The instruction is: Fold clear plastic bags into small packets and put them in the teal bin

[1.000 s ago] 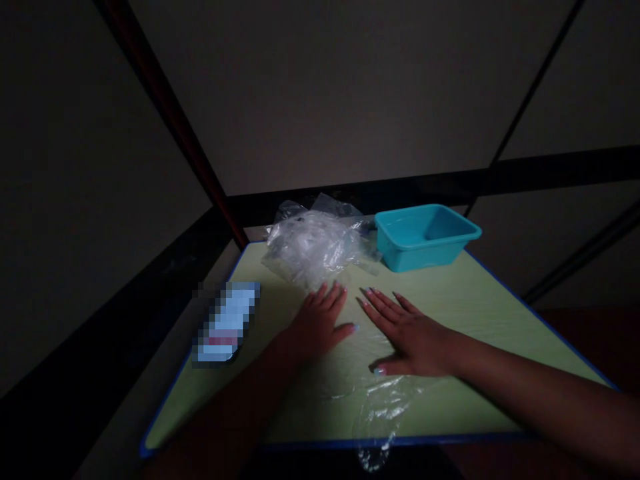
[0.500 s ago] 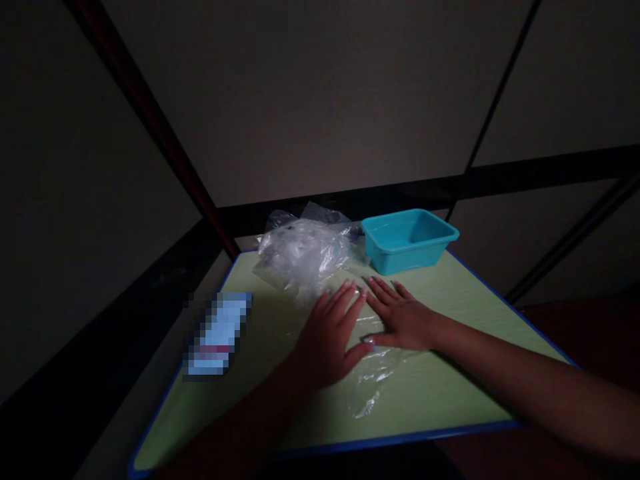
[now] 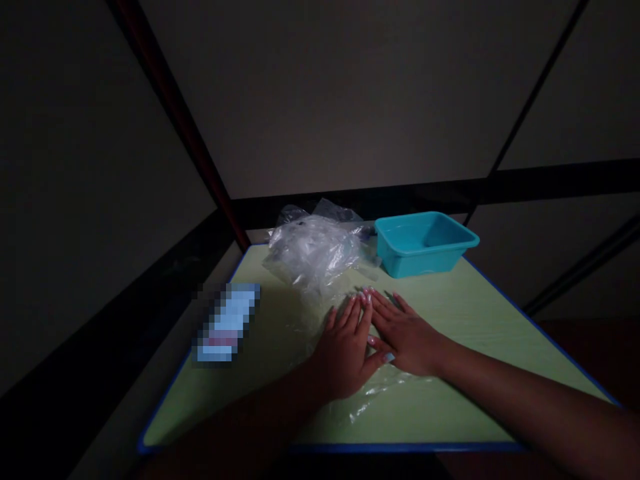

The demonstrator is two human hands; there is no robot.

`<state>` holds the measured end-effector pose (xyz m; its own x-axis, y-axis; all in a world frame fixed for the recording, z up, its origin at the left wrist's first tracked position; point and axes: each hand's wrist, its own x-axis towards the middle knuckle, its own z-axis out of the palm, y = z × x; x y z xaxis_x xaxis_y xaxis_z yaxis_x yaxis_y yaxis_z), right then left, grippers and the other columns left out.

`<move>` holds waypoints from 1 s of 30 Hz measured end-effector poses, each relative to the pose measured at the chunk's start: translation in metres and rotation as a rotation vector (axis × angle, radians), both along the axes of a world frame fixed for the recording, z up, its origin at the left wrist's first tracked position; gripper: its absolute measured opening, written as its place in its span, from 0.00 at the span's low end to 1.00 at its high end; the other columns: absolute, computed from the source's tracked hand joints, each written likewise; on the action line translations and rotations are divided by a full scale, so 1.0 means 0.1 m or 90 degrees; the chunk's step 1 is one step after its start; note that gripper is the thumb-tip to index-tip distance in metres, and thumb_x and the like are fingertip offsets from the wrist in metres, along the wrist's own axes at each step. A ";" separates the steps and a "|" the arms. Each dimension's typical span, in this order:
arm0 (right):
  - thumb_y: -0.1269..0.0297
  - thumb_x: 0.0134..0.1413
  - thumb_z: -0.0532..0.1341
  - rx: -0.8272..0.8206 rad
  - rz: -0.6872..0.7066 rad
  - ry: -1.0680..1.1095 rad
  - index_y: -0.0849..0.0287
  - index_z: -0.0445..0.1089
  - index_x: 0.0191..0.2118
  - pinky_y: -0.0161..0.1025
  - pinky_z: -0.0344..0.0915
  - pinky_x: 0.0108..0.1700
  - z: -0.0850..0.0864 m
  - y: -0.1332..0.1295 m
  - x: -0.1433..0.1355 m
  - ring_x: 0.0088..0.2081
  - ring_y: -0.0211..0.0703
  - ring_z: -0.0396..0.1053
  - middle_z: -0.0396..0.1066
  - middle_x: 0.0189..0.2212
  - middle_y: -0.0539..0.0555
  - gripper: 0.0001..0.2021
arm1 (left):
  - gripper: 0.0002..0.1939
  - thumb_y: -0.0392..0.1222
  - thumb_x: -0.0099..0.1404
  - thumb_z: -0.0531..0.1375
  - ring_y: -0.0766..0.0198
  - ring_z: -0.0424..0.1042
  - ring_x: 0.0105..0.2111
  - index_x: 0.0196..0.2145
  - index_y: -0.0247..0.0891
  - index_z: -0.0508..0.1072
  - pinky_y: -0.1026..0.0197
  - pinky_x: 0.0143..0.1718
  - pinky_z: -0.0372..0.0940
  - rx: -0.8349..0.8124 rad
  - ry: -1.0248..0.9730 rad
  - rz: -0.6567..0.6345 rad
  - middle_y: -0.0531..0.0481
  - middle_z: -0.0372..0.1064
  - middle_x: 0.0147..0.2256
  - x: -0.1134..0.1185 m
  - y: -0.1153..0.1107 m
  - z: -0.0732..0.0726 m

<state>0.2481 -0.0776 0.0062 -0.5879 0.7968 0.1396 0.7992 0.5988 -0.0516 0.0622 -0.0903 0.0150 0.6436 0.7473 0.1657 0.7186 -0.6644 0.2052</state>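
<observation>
A thin clear plastic bag [image 3: 367, 400] lies flat on the light green table, partly hidden under both hands. My left hand [image 3: 347, 347] presses on it with the palm down and fingers stretched out. Beside it, my right hand [image 3: 407, 333] also rests flat, its fingers extended. The fingertips of the two hands meet, and the thumbs overlap. Just beyond the fingers sits a crumpled heap of clear plastic bags [image 3: 317, 253].
At the back right of the table [image 3: 480, 393] stands a turquoise plastic basin [image 3: 423, 260]. A pixelated, phone-like object [image 3: 230, 323] lies near the left edge. Blue trim borders the table, and a wall rises behind it.
Both hands have slid slightly toward the near edge over the plastic, and their fingertips and thumbs have come closer together. The view has shifted a little, so the scene sits further right.
</observation>
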 end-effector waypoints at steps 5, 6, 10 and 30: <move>0.50 0.66 0.45 -0.010 0.012 0.001 0.63 0.33 0.70 0.60 0.48 0.63 -0.09 0.02 0.04 0.68 0.57 0.38 0.39 0.68 0.66 0.35 | 0.41 0.62 0.69 0.47 0.45 0.40 0.67 0.68 0.32 0.41 0.36 0.61 0.48 -0.020 0.046 0.042 0.32 0.39 0.67 -0.06 0.05 -0.01; 0.50 0.66 0.44 -0.011 0.015 0.002 0.63 0.32 0.70 0.60 0.48 0.63 -0.08 0.02 0.04 0.68 0.57 0.38 0.38 0.68 0.66 0.35 | 0.41 0.62 0.69 0.47 0.45 0.41 0.67 0.68 0.32 0.42 0.35 0.61 0.48 -0.023 0.049 0.057 0.31 0.40 0.67 -0.07 0.06 -0.02; 0.44 0.65 0.44 -0.031 0.007 0.003 0.62 0.29 0.70 0.61 0.48 0.63 -0.05 0.02 0.04 0.68 0.58 0.38 0.37 0.68 0.66 0.38 | 0.41 0.63 0.68 0.48 0.43 0.43 0.66 0.67 0.32 0.45 0.33 0.60 0.48 -0.028 0.066 0.113 0.30 0.43 0.66 -0.17 0.12 -0.04; 0.44 0.66 0.39 -0.106 -0.009 0.053 0.60 0.31 0.70 0.68 0.36 0.63 0.01 0.05 0.01 0.68 0.58 0.36 0.35 0.68 0.65 0.36 | 0.33 0.51 0.71 0.43 0.46 0.38 0.67 0.66 0.27 0.45 0.37 0.62 0.46 -0.042 0.162 0.273 0.30 0.38 0.67 -0.98 -0.05 0.02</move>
